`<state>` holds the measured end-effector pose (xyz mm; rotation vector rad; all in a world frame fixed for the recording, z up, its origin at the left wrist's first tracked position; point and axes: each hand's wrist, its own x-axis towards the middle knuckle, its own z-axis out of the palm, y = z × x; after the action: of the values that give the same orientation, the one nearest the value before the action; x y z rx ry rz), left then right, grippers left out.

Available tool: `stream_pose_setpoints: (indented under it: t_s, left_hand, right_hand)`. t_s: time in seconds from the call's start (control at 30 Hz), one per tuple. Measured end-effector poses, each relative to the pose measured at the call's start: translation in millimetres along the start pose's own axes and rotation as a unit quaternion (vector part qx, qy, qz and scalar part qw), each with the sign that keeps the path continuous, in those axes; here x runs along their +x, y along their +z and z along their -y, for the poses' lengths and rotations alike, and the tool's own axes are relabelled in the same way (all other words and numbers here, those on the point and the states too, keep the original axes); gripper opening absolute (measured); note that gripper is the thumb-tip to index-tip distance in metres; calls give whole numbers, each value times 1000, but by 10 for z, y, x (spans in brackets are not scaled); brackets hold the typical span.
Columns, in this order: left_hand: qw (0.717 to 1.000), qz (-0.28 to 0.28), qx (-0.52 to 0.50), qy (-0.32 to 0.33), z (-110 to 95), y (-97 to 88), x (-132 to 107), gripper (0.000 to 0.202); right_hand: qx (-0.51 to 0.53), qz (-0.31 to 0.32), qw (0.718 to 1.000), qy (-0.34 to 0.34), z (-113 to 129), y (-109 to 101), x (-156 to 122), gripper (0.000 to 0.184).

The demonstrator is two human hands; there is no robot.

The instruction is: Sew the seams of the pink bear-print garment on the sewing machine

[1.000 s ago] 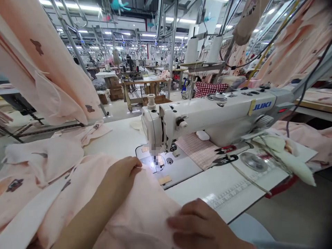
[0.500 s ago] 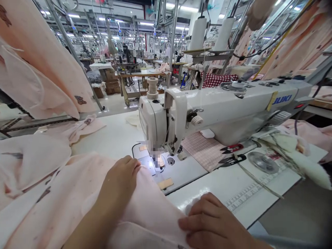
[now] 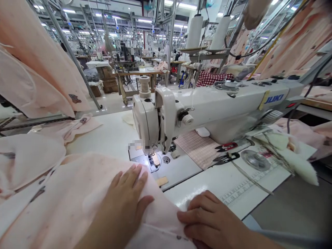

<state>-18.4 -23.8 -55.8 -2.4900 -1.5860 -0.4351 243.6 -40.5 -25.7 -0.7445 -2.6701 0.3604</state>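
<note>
Pale pink fabric [image 3: 70,186] with small printed figures spreads over the left of the sewing table and up to the front of the sewing machine [image 3: 207,110]. My left hand [image 3: 124,197] lies flat on it, fingers spread, just short of the lit needle plate [image 3: 166,167]. To the right, my right hand [image 3: 207,218] has its fingers curled on the fabric's right edge, with the cloth running under them; the thumb is hidden. The presser foot [image 3: 155,159] stands beyond the fabric's far edge, apart from it.
Right of the machine head lie a checked cloth [image 3: 195,148], red thread snips [image 3: 226,147], black thread snips [image 3: 226,158] and a clear round dish [image 3: 256,159]. A printed ruler [image 3: 241,192] runs along the table. More pink fabric [image 3: 38,65] hangs at left. Thread cones [image 3: 195,33] stand behind.
My left hand has gone from gripping the fabric's far edge to lying flat with fingers spread. My right hand stays at the right edge. The view has shifted slightly.
</note>
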Motion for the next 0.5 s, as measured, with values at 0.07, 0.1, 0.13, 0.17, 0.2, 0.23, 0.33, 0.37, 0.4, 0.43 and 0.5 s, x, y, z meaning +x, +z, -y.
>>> stream_pose_setpoints:
  t_s: [0.07, 0.1, 0.13, 0.17, 0.2, 0.23, 0.33, 0.37, 0.4, 0.43, 0.5]
  left_hand:
    - [999, -16, 28, 10, -85, 36, -54, 47]
    - [999, -16, 29, 4, -117, 52, -55, 46]
    - [1000, -14, 26, -3, -140, 65, -41, 45]
    - [1000, -12, 20, -9, -156, 76, -15, 44]
    - [1000, -12, 14, -12, -166, 84, 16, 43]
    - [1000, -14, 9, -14, -171, 91, 49, 43]
    - [1000, -17, -4, -20, -167, 116, 125, 42]
    - [1000, -15, -7, -22, -160, 125, 140, 42]
    - [1000, -11, -11, -24, -150, 135, 150, 43]
    - [1000, -5, -14, -25, -137, 144, 157, 43]
    - [1000, 4, -19, -23, -110, 152, 166, 45]
  right_hand:
    - [-8, 12, 1000, -3, -24, -64, -53, 13]
    - [-13, 16, 1000, -4, -37, -84, -77, 13]
    - [-18, 14, 1000, -5, -50, -95, -96, 13]
    - [-21, 10, 1000, -7, -60, -101, -111, 13]
    - [-24, 7, 1000, -7, -69, -101, -121, 13]
    - [-26, 3, 1000, -5, -75, -100, -128, 13]
    - [-29, -4, 1000, 6, -86, -96, -134, 14]
    - [-30, -3, 999, 9, -89, -97, -135, 15]
    - [-30, -6, 1000, 8, -93, -99, -136, 15]
    - [-29, -9, 1000, 7, -97, -100, -138, 15]
    - [-27, -17, 999, 5, -106, -102, -142, 14]
